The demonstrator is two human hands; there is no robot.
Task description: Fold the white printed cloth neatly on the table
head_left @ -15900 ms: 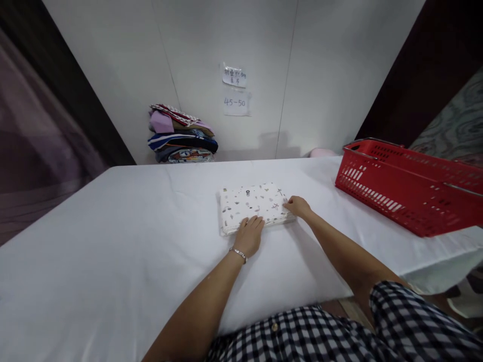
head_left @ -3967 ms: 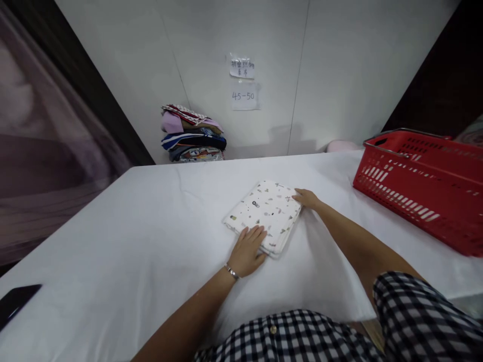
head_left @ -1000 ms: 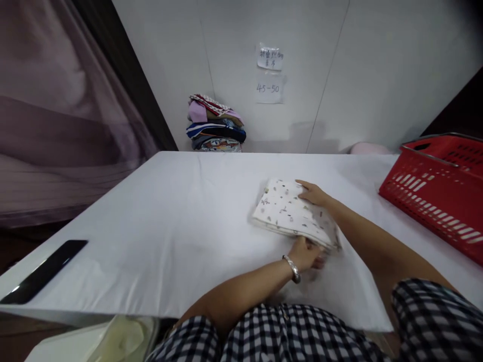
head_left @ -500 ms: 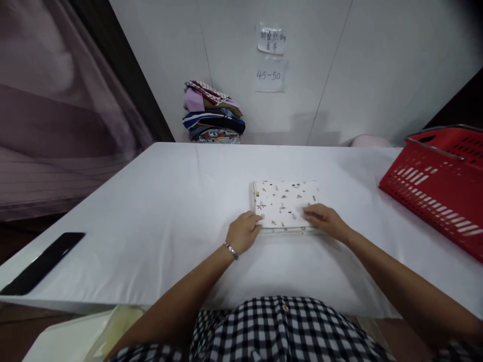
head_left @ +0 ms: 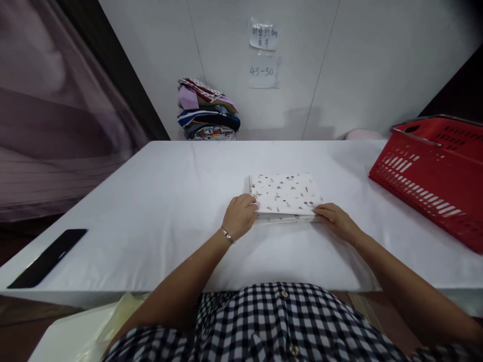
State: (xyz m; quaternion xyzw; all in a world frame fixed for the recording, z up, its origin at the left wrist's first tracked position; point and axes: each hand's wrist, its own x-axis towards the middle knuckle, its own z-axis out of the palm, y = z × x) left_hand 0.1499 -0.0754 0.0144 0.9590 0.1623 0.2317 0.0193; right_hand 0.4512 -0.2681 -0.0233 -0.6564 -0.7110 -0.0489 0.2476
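A folded white cloth with small printed figures point(head_left: 285, 193) lies flat on the white table point(head_left: 169, 201), square to me. My left hand point(head_left: 239, 216), with a bracelet on the wrist, has its fingers curled on the cloth's near left corner. Gripping the near right corner is my right hand point(head_left: 334, 218), its fingers bent over the edge. Both hands hold the folded cloth from the near side.
A red plastic basket point(head_left: 433, 171) stands at the right of the table. A stack of folded coloured clothes point(head_left: 207, 110) sits against the back wall under two paper notes point(head_left: 263, 55). A black phone point(head_left: 47, 257) lies at the table's near left edge.
The cloth was turned from a slanted position to lie square. My hands moved to its near corners, the right sliding from on top to the right corner.
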